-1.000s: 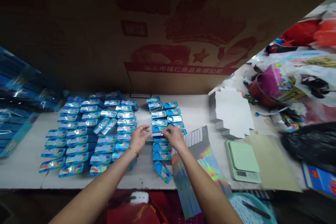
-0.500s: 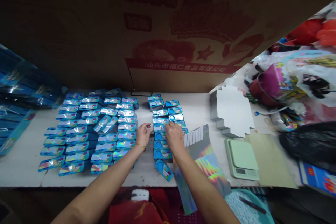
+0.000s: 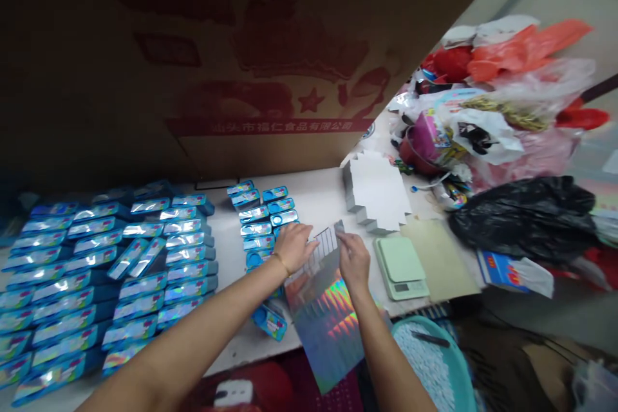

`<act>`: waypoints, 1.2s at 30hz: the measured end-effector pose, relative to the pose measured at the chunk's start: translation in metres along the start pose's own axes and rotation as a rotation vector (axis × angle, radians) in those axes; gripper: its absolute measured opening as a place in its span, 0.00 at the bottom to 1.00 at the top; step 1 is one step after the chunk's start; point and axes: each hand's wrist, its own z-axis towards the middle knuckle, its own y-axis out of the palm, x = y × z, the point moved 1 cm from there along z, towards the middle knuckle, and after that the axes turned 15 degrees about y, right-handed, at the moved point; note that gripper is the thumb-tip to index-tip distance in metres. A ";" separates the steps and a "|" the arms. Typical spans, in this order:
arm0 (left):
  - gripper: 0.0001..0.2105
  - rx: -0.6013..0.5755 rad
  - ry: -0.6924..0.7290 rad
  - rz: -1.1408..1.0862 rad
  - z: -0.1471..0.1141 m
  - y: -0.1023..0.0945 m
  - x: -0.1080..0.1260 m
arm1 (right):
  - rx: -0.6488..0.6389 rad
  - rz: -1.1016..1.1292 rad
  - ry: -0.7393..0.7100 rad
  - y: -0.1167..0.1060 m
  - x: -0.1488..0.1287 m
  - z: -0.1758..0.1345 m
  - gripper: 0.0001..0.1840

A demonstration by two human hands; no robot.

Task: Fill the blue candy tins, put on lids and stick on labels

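A shiny rainbow-silver sticker sheet (image 3: 324,328) lies at a slant over the table's front edge, with a few pale strips along its top. My right hand (image 3: 355,259) is closed at the sheet's upper right corner, thumb and forefinger pinching there. Reaching over the sheet's upper left side is my left hand (image 3: 293,248), its fingers partly apart and nothing seen in them. Under and beside that hand stand two short columns of small blue boxes (image 3: 255,229), some hidden by the arm. One tilted blue box (image 3: 270,322) sits nearer the front edge.
Many more blue boxes (image 3: 189,241) stand in rows at left. A large cardboard carton (image 3: 270,154) walls the back. At right are a stack of white card cutouts (image 3: 379,190), a green scale (image 3: 400,264), a teal basin (image 3: 466,367) of small pale pieces, and a black bag (image 3: 526,212).
The view has swung right. My right hand has gone from the blue boxes to the sheet's corner and closed on it. My left hand has moved right, over the box columns to the sheet.
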 end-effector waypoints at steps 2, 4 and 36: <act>0.16 -0.175 -0.023 0.036 0.033 0.024 0.008 | 0.050 0.063 0.044 -0.006 0.025 0.005 0.16; 0.15 -0.301 -0.086 0.044 0.058 0.046 0.008 | 0.069 0.081 0.058 -0.004 0.040 0.008 0.16; 0.12 -0.286 -0.054 -0.317 0.053 0.046 0.009 | -0.069 -0.399 -0.470 -0.078 0.027 0.002 0.08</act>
